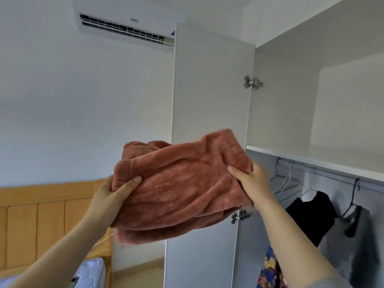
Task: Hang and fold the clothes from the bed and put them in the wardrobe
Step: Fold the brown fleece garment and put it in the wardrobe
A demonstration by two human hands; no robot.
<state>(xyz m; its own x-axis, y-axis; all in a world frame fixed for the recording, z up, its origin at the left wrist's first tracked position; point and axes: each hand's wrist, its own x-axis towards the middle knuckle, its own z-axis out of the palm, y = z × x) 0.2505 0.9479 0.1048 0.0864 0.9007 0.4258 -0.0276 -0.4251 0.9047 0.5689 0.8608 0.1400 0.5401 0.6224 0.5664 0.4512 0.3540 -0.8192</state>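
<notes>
Fingers [129, 185] curl round the folded rust-brown fleece item [182, 183], thumbs on top: left hand [112, 196] pinching its left end, right hand [251, 181] its right. Garment or blanket, hard to tell. The bundle is held high beside the wardrobe's upper shelf [311, 159], not touching it. Step: stowing. Next: clear the shelf edge, slide in flat.

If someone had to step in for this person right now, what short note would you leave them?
Left hand: grips the left end of the folded reddish-brown garment.
Right hand: pinches its right end.
Where: the garment is held in the air by the open wardrobe door, about level with the upper shelf.
Done: it is folded; a black garment and a grey garment hang on the rail.
Left: probably set it on the shelf. The bed is mostly out of view.
</notes>
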